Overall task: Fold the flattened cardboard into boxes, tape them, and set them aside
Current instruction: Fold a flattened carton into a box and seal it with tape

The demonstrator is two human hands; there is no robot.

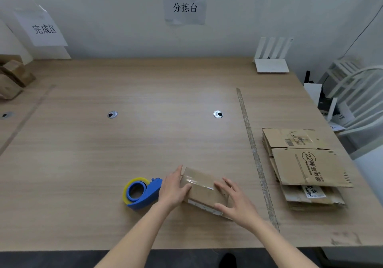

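Observation:
A small folded cardboard box (204, 188) sits on the wooden table (124, 143) near the front edge, with clear tape across its top. My left hand (174, 189) lies against the box's left side, thumb on top. My right hand (234, 201) rests on the box's right end with fingers spread and straight. Just left of my left hand lies a blue tape dispenser (143, 193) with a yellow-rimmed roll. A stack of flattened cardboard (304, 168) lies at the right of the table.
Finished boxes (12, 79) are piled at the far left edge. A taped line (255, 153) runs down the table left of the flat stack. A white router (271, 60) stands at the back right, and a white chair (356, 93) is beyond the right edge.

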